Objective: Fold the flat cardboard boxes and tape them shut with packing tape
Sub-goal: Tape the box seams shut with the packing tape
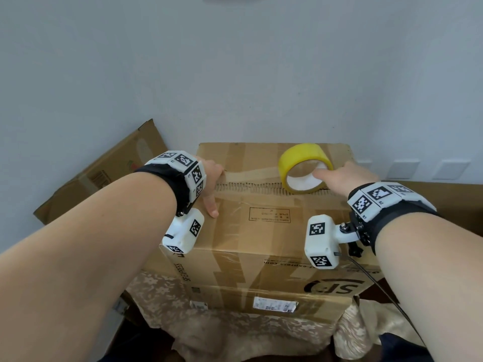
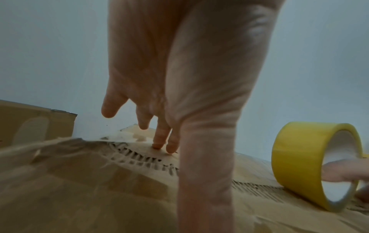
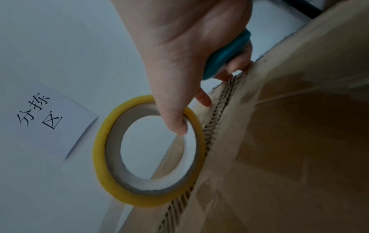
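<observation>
Pale grey wall (image 1: 235,61) fills the background, with a sheet of paper (image 3: 46,116) bearing handwritten characters stuck to it in my right wrist view. Below it, my biggest item is the cardboard box (image 1: 261,231), standing on a table draped in a patterned cloth (image 1: 209,330); its top flaps are folded down and meet along a seam where the corrugated edges show. Another flattened cardboard box (image 1: 104,168) leans against the wall to the left, behind my arm.

On top of the box, right on the seam and towards its right end, stands the yellow roll of tape (image 1: 304,167) on its edge. A strip of tape (image 1: 251,173) runs from the roll leftwards along the seam.

My left hand (image 1: 210,184) has its fingers (image 2: 158,137) straight and spread, tips pressing the strip's end down at the left end of the seam, thumb resting on the near flap. My right hand (image 1: 347,176) hooks its forefinger inside the roll's core, and the remaining fingers curl round a teal object (image 3: 225,58) (I cannot tell what it is).
</observation>
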Action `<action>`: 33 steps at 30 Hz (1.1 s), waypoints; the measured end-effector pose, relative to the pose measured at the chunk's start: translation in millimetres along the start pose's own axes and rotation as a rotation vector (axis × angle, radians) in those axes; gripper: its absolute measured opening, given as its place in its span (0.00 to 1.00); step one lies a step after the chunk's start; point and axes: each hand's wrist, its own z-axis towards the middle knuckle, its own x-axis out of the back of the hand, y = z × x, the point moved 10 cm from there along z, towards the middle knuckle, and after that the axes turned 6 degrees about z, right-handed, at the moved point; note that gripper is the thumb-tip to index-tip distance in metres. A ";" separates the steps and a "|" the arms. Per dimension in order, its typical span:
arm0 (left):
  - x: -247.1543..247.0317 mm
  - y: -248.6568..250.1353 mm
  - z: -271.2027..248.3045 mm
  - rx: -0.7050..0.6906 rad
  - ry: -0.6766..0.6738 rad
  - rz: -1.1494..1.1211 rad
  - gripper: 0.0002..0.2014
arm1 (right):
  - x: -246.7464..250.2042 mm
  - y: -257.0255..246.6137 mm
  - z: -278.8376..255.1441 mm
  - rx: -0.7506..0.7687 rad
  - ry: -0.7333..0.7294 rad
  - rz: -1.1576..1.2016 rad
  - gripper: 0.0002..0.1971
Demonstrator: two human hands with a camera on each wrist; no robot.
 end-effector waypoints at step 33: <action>-56.5 -47.7 -63.2 -0.111 0.052 -0.398 0.51 | -32.1 -123.4 -57.6 0.133 -0.057 -0.129 0.25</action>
